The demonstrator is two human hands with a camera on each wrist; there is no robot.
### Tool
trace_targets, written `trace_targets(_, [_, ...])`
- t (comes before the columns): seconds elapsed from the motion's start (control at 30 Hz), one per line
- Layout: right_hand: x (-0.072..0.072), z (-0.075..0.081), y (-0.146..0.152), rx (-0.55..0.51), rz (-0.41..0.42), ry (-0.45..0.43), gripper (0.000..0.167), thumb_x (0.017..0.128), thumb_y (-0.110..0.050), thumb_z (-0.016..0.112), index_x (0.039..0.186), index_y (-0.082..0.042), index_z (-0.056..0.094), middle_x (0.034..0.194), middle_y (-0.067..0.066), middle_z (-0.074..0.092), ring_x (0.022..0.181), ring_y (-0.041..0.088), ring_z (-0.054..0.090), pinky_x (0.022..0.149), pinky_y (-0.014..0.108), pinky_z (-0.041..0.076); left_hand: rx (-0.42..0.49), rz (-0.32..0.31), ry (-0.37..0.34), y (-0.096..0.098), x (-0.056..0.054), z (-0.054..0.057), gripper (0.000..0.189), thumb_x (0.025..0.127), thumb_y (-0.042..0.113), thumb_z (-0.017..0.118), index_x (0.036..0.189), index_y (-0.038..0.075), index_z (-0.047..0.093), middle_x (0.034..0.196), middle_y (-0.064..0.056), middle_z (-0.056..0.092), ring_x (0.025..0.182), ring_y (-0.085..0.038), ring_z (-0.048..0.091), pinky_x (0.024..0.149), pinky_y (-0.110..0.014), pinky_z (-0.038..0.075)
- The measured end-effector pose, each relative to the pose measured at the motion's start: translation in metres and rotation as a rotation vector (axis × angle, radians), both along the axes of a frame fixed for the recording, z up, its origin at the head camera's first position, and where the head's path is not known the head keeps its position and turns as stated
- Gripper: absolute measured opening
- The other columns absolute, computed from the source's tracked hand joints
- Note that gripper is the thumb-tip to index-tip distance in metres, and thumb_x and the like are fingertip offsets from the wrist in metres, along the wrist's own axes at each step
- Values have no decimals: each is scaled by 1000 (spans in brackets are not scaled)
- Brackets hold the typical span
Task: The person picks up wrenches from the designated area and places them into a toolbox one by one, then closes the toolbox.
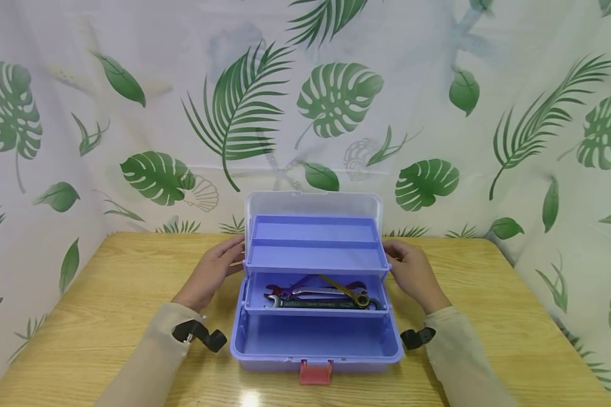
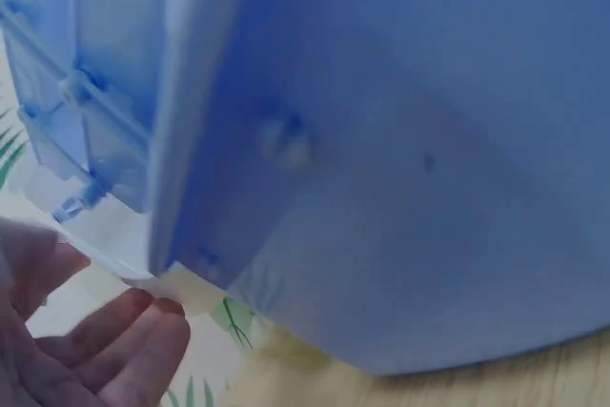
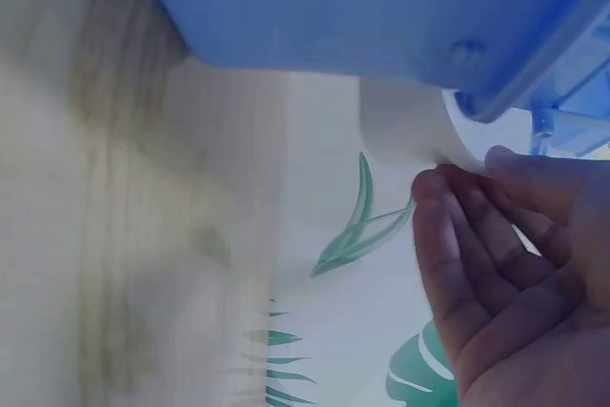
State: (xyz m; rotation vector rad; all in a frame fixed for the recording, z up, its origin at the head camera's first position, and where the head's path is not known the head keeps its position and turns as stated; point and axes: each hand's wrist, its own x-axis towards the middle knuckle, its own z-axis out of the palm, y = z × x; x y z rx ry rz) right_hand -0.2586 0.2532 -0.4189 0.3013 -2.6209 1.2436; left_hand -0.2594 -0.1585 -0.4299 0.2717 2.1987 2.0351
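Observation:
A blue-purple toolbox (image 1: 315,367) stands on the table with its translucent lid (image 1: 310,202) raised at the back and its two trays fanned out. Several wrenches (image 1: 321,302), dark, silver, gold, purple and red, lie in the lower tray (image 1: 257,299). My left hand (image 1: 216,271) is at the lid's left side, fingers nearly straight; in the left wrist view its fingertips (image 2: 167,312) are right at the lid's edge, thumb apart from them. On the other side, my right hand (image 1: 412,271) pinches the lid's edge between thumb and fingertips (image 3: 434,183).
The upper tray (image 1: 313,254) and the toolbox bottom (image 1: 315,336) show bare floors. A red latch (image 1: 315,373) hangs at the front. The wooden table (image 1: 489,294) ends at a leaf-patterned cloth (image 1: 336,152) behind the toolbox. Black wrist cameras (image 1: 214,339) sit on both sleeves.

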Motion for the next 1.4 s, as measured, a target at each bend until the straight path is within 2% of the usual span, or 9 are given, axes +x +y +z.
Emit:
trace_targets(0.13, [1, 4, 0, -6, -8, 36, 24, 104, -13, 64, 123, -1, 72, 109, 16, 76, 100, 27, 70, 83, 26, 56, 69, -34, 24, 1, 4, 10, 67, 112, 49, 35, 159, 2, 34, 158, -21, 43, 144, -36, 46, 115, -41, 45])
trace_targets(0.37, [2, 6, 0, -20, 15, 162, 19, 102, -3, 60, 113, 0, 75, 102, 14, 77, 93, 19, 68, 80, 21, 55, 107, -70, 185, 3, 9, 14, 58, 114, 42, 25, 139, -9, 37, 159, -24, 37, 151, -39, 33, 126, -46, 27])
trace_targets(0.57, [1, 3, 5, -46, 71, 154, 30, 99, 5, 51, 118, 2, 74, 101, 16, 76, 82, 9, 64, 70, 22, 52, 4, -84, 268, 1, 13, 14, 63, 113, 47, 28, 160, 6, 24, 162, -22, 34, 152, -39, 31, 127, -56, 19])
trace_targets(0.73, [2, 3, 12, -20, 113, 95, 41, 101, 6, 39, 128, 5, 69, 118, 21, 73, 75, 17, 60, 65, 28, 47, -53, -78, 226, 3, 12, 14, 60, 111, 40, 45, 165, 23, 26, 167, -10, 34, 152, -32, 34, 124, -56, 27])
trace_targets(0.87, [4, 7, 14, -31, 125, 18, 45, 103, 0, 33, 136, 6, 63, 134, 25, 65, 101, 35, 66, 84, 44, 54, -80, -84, 203, 4, 12, 14, 57, 111, 35, 48, 164, 23, 32, 167, -6, 33, 153, -30, 32, 124, -55, 27])
trace_targets(0.97, [5, 9, 13, -59, 150, -13, 46, 110, -12, 31, 140, 8, 58, 140, 27, 61, 130, 44, 57, 107, 60, 47, -90, -96, 201, 4, 13, 15, 60, 110, 34, 51, 164, 23, 30, 168, -8, 30, 154, -31, 29, 124, -55, 28])
trace_targets(1.07, [6, 10, 12, -81, 162, -25, 52, 114, -26, 31, 142, 10, 55, 142, 28, 58, 135, 46, 53, 113, 63, 40, -94, -111, 202, 5, 13, 16, 64, 107, 33, 58, 163, 23, 30, 169, -10, 29, 155, -31, 27, 123, -54, 28])
trace_targets(1.17, [5, 9, 11, -70, 128, -39, 54, 113, -36, 40, 141, 7, 58, 138, 26, 62, 130, 43, 58, 111, 59, 44, -113, -117, 203, 4, 13, 15, 68, 103, 30, 67, 161, 23, 33, 168, -9, 30, 155, -30, 27, 124, -51, 28])
trace_targets(1.4, [-1, 2, 9, -15, 88, -80, 49, 106, -40, 58, 138, -3, 62, 127, 16, 70, 113, 27, 64, 96, 31, 53, -196, -151, 255, 3, 9, 6, 78, 95, 19, 76, 160, 20, 33, 169, -7, 28, 156, -28, 26, 127, -44, 24])
